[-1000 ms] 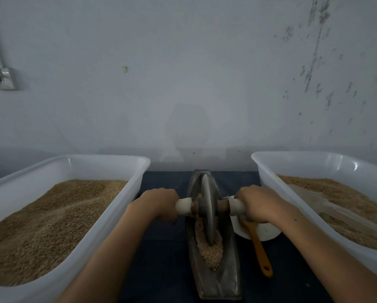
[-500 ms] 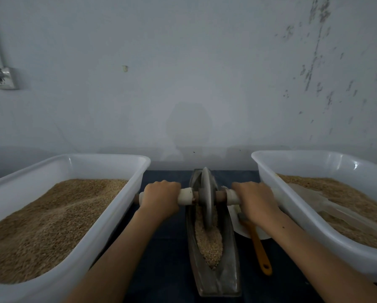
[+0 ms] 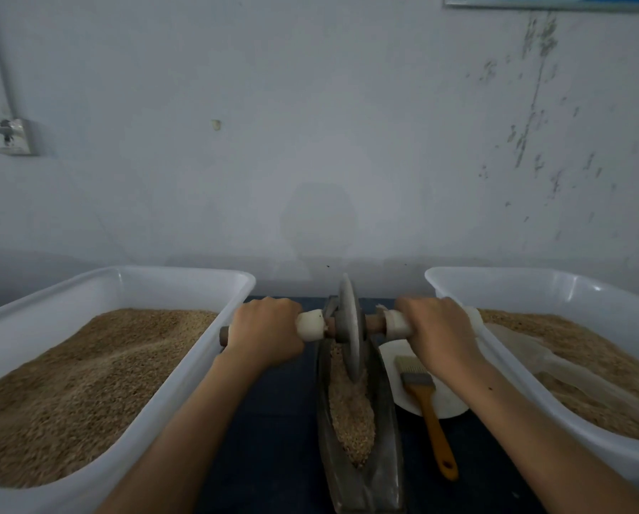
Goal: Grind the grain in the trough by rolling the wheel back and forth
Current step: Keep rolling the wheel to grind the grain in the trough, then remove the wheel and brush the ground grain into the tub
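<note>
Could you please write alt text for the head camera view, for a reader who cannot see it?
Two hands, left hand and right hand, grip the axle of a metal wheel standing in a narrow trough of grain. White tubs of grain flank it, and a brush lies on a white plate to the right.

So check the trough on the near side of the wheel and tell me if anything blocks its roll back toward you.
Nothing visible does. Near of the wheel, the trough holds only loose grain. The brush lies outside the trough on its right, partly on the white plate. The left hand and right hand grip the axle handles.
</note>
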